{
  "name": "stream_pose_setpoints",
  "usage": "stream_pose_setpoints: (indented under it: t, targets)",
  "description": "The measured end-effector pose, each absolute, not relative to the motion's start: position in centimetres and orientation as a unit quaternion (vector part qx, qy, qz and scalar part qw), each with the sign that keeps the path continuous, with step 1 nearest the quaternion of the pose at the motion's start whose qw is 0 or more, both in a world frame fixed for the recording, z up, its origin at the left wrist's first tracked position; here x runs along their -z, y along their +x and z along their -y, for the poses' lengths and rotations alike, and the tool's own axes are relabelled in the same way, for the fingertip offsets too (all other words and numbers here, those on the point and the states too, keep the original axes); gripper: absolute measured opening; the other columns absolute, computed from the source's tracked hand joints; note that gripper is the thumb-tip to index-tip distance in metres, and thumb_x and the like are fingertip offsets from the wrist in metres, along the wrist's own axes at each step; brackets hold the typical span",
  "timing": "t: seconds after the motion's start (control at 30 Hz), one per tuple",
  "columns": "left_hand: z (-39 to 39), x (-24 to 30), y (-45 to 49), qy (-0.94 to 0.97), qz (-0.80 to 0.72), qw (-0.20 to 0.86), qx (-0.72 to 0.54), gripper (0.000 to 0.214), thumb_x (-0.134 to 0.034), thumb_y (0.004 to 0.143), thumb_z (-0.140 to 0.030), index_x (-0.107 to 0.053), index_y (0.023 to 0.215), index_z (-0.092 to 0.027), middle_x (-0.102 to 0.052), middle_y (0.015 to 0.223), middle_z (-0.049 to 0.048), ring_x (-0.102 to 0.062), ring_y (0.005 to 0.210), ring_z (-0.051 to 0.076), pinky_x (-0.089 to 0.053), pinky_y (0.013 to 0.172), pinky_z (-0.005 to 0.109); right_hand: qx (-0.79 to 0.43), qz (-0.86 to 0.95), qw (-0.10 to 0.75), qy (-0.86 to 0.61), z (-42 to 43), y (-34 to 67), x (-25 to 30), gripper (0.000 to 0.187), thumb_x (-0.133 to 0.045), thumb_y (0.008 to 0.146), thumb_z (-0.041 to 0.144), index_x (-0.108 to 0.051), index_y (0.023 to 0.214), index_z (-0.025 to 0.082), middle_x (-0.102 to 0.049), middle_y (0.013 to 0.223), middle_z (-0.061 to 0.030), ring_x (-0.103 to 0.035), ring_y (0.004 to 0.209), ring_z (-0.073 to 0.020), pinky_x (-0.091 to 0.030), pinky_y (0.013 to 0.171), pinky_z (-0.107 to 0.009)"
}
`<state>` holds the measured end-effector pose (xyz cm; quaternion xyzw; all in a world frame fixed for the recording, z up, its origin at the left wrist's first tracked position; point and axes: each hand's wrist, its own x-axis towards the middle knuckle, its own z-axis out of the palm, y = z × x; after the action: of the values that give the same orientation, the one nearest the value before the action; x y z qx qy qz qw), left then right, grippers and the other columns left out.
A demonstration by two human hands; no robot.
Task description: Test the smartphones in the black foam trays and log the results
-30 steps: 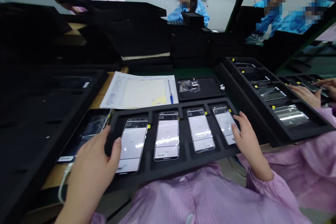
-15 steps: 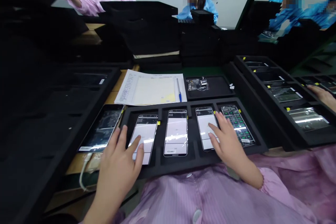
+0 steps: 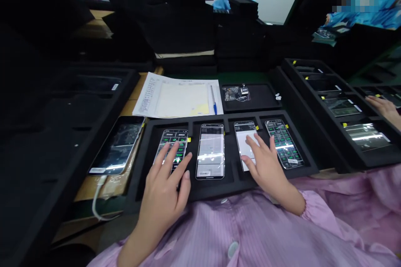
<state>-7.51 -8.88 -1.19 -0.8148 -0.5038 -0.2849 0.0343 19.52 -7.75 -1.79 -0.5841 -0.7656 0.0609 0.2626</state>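
A black foam tray (image 3: 230, 185) rests at the table's near edge against my lap, with several phones in its slots. My left hand (image 3: 166, 185) lies over the leftmost phone (image 3: 172, 144), fingers spread, fingertips on its dark screen of green icons. My right hand (image 3: 266, 164) is open over the third phone (image 3: 246, 139), index finger on its white screen. The second phone (image 3: 210, 150) shows a white screen. The rightmost phone (image 3: 283, 142) shows a dark grid of green icons.
A dark phone (image 3: 117, 146) with a white cable lies left of the tray. Papers (image 3: 178, 100) and a blue pen (image 3: 213, 104) lie behind it, beside a small black tray (image 3: 266, 98) with bagged parts. More phone trays (image 3: 369, 158) stand right, where a co-worker's hand (image 3: 384, 108) reaches. Other people sit behind.
The leftmost phone's screen turned from white to a dark green-icon grid. My left hand slid up onto it. My right hand moved from the rightmost phone to the third, and stays there.
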Motion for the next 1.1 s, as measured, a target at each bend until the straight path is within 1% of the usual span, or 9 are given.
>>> stream_pose_setpoints:
  t: [0.1, 0.17, 0.3, 0.43, 0.5, 0.63, 0.7, 0.87, 1.1]
  targets:
    - [9.2, 1.2, -8.3, -0.816, 0.499, 0.028, 0.291, 0.042, -0.048, 0.09, -0.016, -0.057, 0.131, -0.016, -0.047, 0.15, 0.017, -0.035, 0.145, 0.035, -0.036, 0.115, 0.056, -0.054, 0.732, 0.314, -0.602, 8.7, 21.7, 1.5, 0.05, -0.033, 0.102, 0.039, -0.033, 0.15, 0.024, -0.071, 0.121, -0.0093, -0.051, 0.135, -0.0304, -0.009, 0.12, -0.068]
    - [9.7, 1.1, -9.0, -0.815, 0.499, 0.022, 0.294, 0.046, -0.048, 0.09, -0.015, -0.054, 0.136, -0.02, -0.045, 0.152, 0.0136, -0.035, 0.145, 0.035, -0.035, 0.116, 0.056, -0.035, 0.703, 0.363, -0.611, 9.5, 23.1, 1.4, 0.043, -0.03, 0.102, 0.033, -0.041, 0.143, 0.025, -0.073, 0.118, -0.0074, -0.058, 0.128, -0.028, -0.014, 0.122, -0.064]
    - [11.3, 0.7, -10.6, -0.804, 0.522, 0.004, 0.285, 0.066, -0.044, 0.091, -0.013, -0.035, 0.15, -0.04, -0.03, 0.162, -0.0058, -0.031, 0.147, 0.033, -0.028, 0.119, 0.061, -0.047, 0.71, 0.393, -0.582, 11.5, 25.9, 2.2, 0.034, -0.031, 0.099, 0.027, -0.063, 0.112, 0.027, -0.076, 0.1, -0.004, -0.065, 0.12, -0.0262, -0.027, 0.121, -0.058]
    - [11.9, 0.6, -12.5, -0.782, 0.551, -0.02, 0.291, 0.068, -0.041, 0.091, -0.018, -0.03, 0.147, -0.056, -0.026, 0.16, -0.0206, -0.03, 0.148, 0.032, -0.026, 0.12, 0.065, -0.074, 0.76, 0.36, -0.536, 12.6, 27.0, 2.9, 0.034, -0.033, 0.098, 0.027, -0.063, 0.113, 0.024, -0.076, 0.105, -0.0049, -0.063, 0.122, -0.0279, -0.026, 0.12, -0.059]
    - [10.9, 1.1, -13.5, -0.803, 0.521, -0.023, 0.288, 0.062, -0.041, 0.091, -0.021, -0.038, 0.144, -0.054, -0.028, 0.159, -0.0182, -0.03, 0.147, 0.034, -0.028, 0.118, 0.068, -0.095, 0.788, 0.341, -0.504, 12.2, 26.8, 2.8, 0.033, -0.034, 0.099, 0.027, -0.06, 0.119, 0.023, -0.075, 0.109, -0.0054, -0.06, 0.126, -0.0272, -0.023, 0.121, -0.059]
    - [7.7, 2.1, -14.9, -0.83, 0.51, 0.009, 0.226, 0.043, -0.044, 0.091, -0.031, -0.062, 0.13, -0.029, -0.025, 0.163, -0.0009, -0.026, 0.145, 0.05, -0.031, 0.106, 0.081, -0.108, 0.804, 0.267, -0.52, 10.5, 25.6, 2.1, 0.033, -0.036, 0.1, 0.027, -0.053, 0.128, 0.021, -0.069, 0.124, -0.0081, -0.048, 0.137, -0.0283, -0.016, 0.122, -0.062]
    - [6.7, 2.0, -14.8, -0.806, 0.55, 0.031, 0.217, 0.045, -0.043, 0.091, -0.035, -0.062, 0.131, -0.024, -0.017, 0.166, 0.0015, -0.017, 0.145, 0.056, -0.025, 0.104, 0.085, -0.079, 0.794, 0.269, -0.539, 10.1, 25.4, 1.9, 0.037, -0.038, 0.099, 0.027, -0.049, 0.134, 0.019, -0.065, 0.131, -0.0107, -0.042, 0.142, -0.031, -0.013, 0.121, -0.065]
    - [8.1, 0.8, -12.2, -0.847, 0.45, -0.027, 0.281, 0.058, -0.045, 0.09, -0.024, -0.042, 0.147, -0.038, -0.023, 0.164, -0.0067, -0.027, 0.148, 0.038, -0.028, 0.118, 0.066, -0.036, 0.813, 0.351, -0.464, 11.6, 26.1, 2.6, 0.032, -0.039, 0.093, 0.017, -0.058, 0.119, 0.022, -0.075, 0.107, -0.0043, -0.061, 0.124, -0.026, -0.019, 0.122, -0.059]
    - [9.4, 1.0, -6.0, -0.921, 0.325, -0.028, 0.212, 0.042, -0.048, 0.086, -0.022, -0.061, 0.126, -0.016, -0.04, 0.153, 0.0197, -0.038, 0.142, 0.038, -0.046, 0.103, 0.056, 0.016, 0.795, 0.404, -0.452, 12.5, 27.5, 3.0, 0.035, -0.041, 0.09, 0.015, -0.063, 0.117, 0.021, -0.077, 0.104, -0.0039, -0.064, 0.12, -0.0285, -0.022, 0.121, -0.06]
